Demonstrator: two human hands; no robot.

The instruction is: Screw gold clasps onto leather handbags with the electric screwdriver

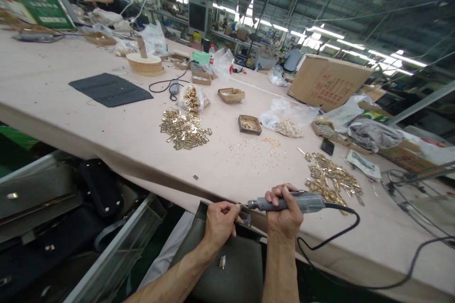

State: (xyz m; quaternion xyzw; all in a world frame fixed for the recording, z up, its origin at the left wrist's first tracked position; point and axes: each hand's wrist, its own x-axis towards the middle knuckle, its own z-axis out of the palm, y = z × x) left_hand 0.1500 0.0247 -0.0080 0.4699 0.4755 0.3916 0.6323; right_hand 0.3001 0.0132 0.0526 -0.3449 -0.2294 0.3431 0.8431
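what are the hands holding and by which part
The right hand grips a grey corded power tool around the middle of its body. The left hand is pinched close to the tool's tip; whether it holds anything cannot be told.

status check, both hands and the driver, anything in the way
Right hand gripping grey electric screwdriver. Left hand at its tip, hold unclear. Dark bag below; black cord loops rightward, clear of the tip.

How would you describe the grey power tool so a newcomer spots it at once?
Find the long pale table, then its near edge, right of centre. There the right hand grips the grey power tool, tip toward the left hand, black cord at its back end. Being held sets it apart from the similar grey tool lying at the picture's upper left.
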